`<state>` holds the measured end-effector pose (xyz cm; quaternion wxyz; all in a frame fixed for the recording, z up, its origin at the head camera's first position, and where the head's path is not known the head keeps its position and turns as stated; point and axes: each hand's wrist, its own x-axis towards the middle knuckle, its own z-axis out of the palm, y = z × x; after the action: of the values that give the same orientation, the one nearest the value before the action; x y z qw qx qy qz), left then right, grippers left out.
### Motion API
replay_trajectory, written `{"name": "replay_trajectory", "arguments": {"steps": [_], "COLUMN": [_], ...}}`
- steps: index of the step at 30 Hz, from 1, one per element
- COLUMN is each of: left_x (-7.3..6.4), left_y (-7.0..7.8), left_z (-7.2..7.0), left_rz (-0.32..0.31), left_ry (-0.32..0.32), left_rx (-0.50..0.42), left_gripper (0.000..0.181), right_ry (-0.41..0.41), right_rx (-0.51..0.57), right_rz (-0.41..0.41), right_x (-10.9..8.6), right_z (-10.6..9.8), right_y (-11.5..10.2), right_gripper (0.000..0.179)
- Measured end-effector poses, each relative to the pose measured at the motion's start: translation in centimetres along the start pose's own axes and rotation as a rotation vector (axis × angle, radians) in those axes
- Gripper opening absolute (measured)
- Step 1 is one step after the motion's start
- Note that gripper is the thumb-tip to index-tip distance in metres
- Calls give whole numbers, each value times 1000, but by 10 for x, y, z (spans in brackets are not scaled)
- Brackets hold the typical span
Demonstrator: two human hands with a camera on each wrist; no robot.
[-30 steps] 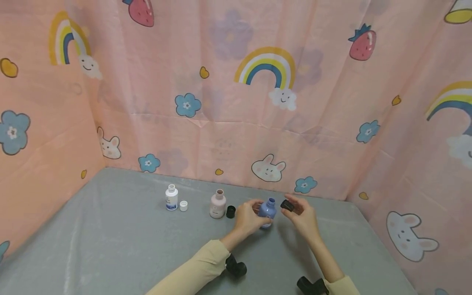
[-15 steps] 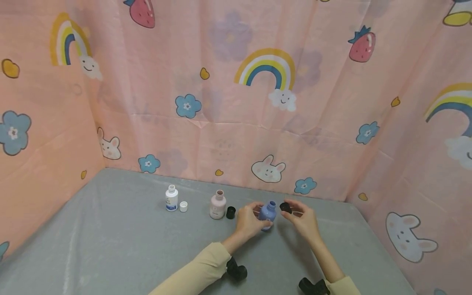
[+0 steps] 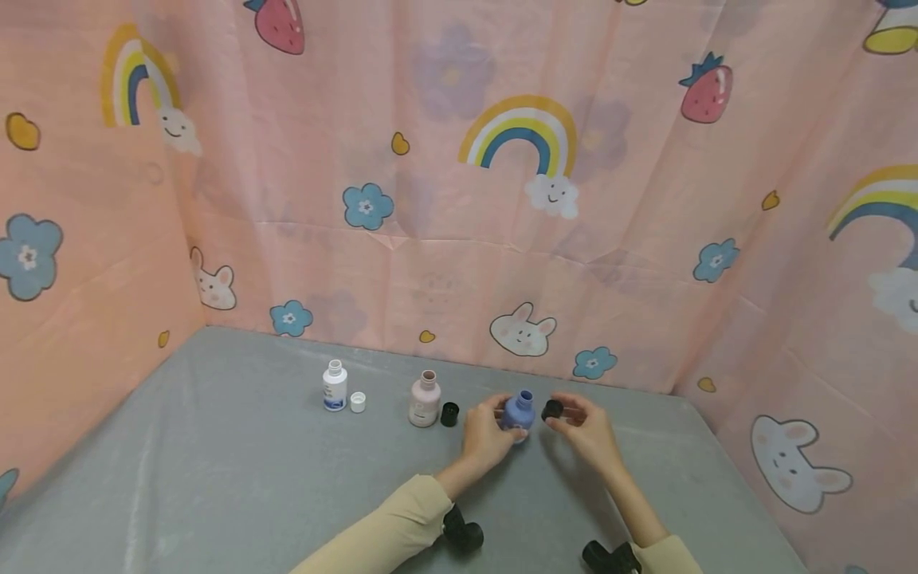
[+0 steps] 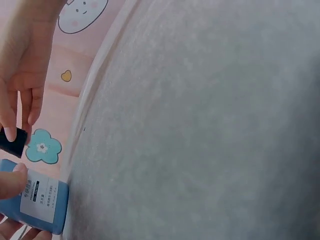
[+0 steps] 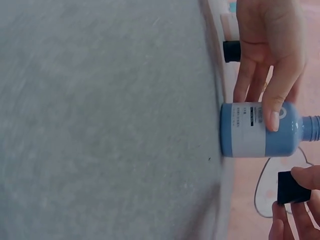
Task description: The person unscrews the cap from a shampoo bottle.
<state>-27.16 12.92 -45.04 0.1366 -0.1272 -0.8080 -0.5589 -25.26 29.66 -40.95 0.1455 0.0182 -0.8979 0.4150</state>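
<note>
A blue bottle (image 3: 518,411) stands open-necked on the grey table (image 3: 237,478), and my left hand (image 3: 502,422) grips its body. The right wrist view shows this bottle (image 5: 260,130) upright on the table with my left hand's fingers (image 5: 272,107) wrapped round it. My right hand (image 3: 564,416) pinches a small black cap (image 3: 552,410) just right of the bottle's neck, apart from it. The same cap (image 5: 292,187) shows between my right fingertips. In the left wrist view the blue bottle (image 4: 35,202) sits bottom left, with the cap (image 4: 12,141) above it.
Left of my hands stand a pink open bottle (image 3: 425,399) with a loose black cap (image 3: 449,414), and farther left a white bottle (image 3: 334,386) with a white cap (image 3: 358,402). Pink patterned cloth (image 3: 459,199) walls the table at the back and on both sides.
My right hand has lowered the black cap and brought it a little nearer the blue bottle's neck. My left hand keeps its grip on the bottle, which has hardly moved.
</note>
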Motion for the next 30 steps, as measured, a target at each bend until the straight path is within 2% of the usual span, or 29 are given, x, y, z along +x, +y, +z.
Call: {"name": "replay_trajectory", "arguments": {"steps": [13, 25, 30], "left_x": [0, -9, -11], "left_y": [0, -3, -2], "left_z": [-2, -23, -31], "left_rz": [-19, 26, 39], "left_ry": [11, -105, -140], "left_rx": [26, 31, 43], "left_gripper": [50, 47, 41], "right_ry": [-91, -127, -172], "right_rx": [-14, -75, -119], "right_rz": [-1, -28, -6], "right_x": [2, 4, 5], "right_z": [6, 10, 13], "right_y": [12, 15, 14], "right_gripper": [36, 35, 33]}}
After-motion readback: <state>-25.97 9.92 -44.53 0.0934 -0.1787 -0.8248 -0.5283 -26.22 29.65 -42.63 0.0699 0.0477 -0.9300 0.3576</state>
